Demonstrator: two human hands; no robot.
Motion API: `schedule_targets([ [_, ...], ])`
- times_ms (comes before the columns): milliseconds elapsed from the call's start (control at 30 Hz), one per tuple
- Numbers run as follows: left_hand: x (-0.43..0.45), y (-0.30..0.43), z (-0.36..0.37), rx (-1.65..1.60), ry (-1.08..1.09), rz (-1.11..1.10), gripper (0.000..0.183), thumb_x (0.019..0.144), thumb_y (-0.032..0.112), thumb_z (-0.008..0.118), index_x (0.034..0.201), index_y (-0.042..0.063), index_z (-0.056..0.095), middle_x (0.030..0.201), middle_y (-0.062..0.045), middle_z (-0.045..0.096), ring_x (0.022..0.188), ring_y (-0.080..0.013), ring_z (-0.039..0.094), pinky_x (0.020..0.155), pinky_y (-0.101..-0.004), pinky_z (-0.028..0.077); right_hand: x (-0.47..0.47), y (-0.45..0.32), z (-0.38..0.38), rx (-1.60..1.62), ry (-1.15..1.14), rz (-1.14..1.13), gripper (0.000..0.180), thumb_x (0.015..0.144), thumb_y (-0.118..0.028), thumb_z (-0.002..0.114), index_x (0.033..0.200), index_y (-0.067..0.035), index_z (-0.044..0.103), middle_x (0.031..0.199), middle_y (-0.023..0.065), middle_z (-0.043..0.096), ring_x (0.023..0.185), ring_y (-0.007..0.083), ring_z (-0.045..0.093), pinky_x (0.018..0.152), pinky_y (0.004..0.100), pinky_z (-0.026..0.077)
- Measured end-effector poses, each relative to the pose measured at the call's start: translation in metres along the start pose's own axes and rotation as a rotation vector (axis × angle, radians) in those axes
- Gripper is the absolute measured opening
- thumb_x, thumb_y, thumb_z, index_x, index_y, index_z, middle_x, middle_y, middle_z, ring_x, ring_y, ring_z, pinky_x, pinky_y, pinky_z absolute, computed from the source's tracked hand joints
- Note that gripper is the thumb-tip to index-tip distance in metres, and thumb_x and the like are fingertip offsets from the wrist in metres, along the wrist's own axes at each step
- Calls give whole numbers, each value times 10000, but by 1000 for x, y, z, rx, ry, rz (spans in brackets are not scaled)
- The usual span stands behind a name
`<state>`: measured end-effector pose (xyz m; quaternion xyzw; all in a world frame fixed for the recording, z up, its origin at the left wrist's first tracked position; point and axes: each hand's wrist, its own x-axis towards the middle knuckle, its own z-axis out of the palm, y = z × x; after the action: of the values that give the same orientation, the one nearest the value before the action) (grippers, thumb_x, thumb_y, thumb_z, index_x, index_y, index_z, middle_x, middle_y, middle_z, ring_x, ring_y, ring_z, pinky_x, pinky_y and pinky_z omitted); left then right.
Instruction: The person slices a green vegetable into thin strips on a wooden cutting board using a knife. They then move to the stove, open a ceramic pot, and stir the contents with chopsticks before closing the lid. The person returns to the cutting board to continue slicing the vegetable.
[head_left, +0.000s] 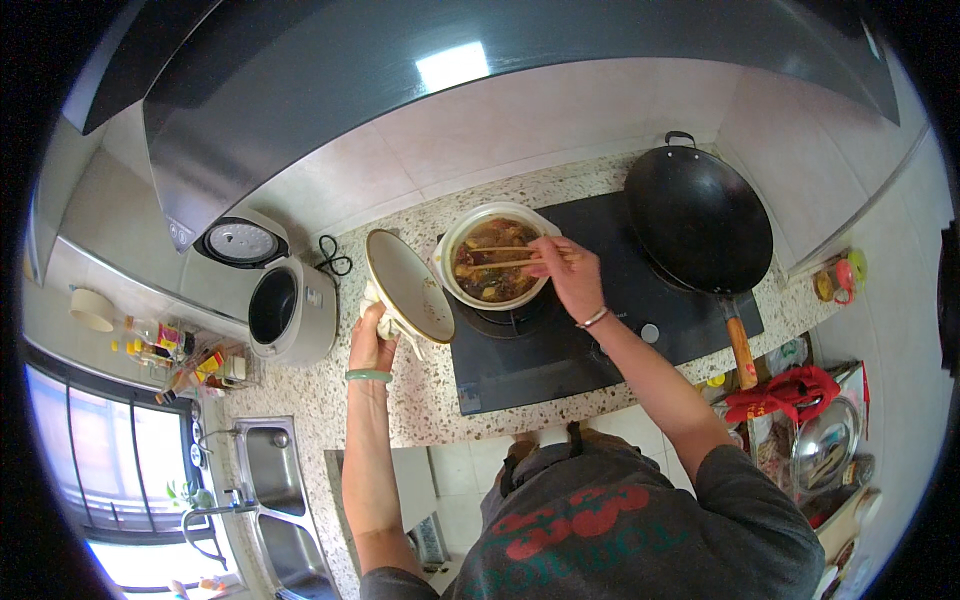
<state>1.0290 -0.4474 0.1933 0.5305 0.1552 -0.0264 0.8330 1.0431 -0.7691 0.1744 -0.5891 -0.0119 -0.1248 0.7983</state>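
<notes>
In my left hand (373, 337), a folded pale cloth (382, 319) lies against a ceramic pot lid (409, 286), which I hold tilted beside the pot. A pair of wooden chopsticks (506, 262) is gripped in my right hand (571, 276), their tips down in the food. That food, a brown stew (499, 281) with chunks in dark broth, sits in a white ceramic pot (454, 291). Beneath the pot is the left burner of a black glass gas hob (525, 375). Whether the burner is lit cannot be seen.
A black wok (701, 217) with a wooden handle (741, 352) rests on the right burner. To the left stands an open rice cooker (304, 315) with its cord (334, 256). A range hood (337, 97) hangs overhead. The double sink (277, 472) is at lower left, near several bottles (161, 337).
</notes>
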Motion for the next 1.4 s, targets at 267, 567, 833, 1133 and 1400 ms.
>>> schedule_targets([
  [267, -3, 7, 12, 23, -11, -9, 340, 894, 193, 651, 1167, -5, 610, 1078, -78, 681, 945, -190, 671, 784, -325, 561, 2, 31, -9, -124, 7, -38, 240, 1008, -141, 544, 1022, 67, 664, 923, 110, 725, 738, 188, 729, 611, 243, 577],
  [567, -4, 9, 11, 60, 10, 8, 288, 910, 209, 632, 1120, 12, 642, 1049, -62, 694, 917, -174, 677, 747, -304, 566, -17, -17, -39, -49, 45, 28, 272, 1015, -189, 544, 1025, 55, 663, 864, 106, 714, 715, 164, 721, 618, 243, 585],
  [833, -1, 13, 22, 36, -42, -11, 405, 874, 135, 661, 1210, -67, 560, 1119, -109, 663, 960, -199, 671, 823, -311, 562, -19, -2, -39, -115, -37, 63, 253, 1009, -163, 548, 1002, 65, 655, 881, 109, 720, 732, 177, 727, 620, 247, 590],
  [1133, 0, 10, 37, 137, 34, -24, 322, 891, 217, 641, 1143, 15, 629, 1035, -54, 682, 874, -167, 659, 725, -300, 541, 24, 25, -1, -94, -4, -79, 176, 992, -96, 562, 1022, 58, 644, 976, 110, 714, 817, 194, 731, 679, 252, 598],
  [1400, 1, 10, 46, 92, 17, -12, 380, 856, 86, 665, 1205, -34, 577, 1105, -99, 670, 963, -203, 670, 842, -324, 554, 11, 17, -24, -74, 11, -120, 170, 998, -72, 542, 1029, 64, 640, 963, 123, 707, 812, 213, 730, 692, 276, 606],
])
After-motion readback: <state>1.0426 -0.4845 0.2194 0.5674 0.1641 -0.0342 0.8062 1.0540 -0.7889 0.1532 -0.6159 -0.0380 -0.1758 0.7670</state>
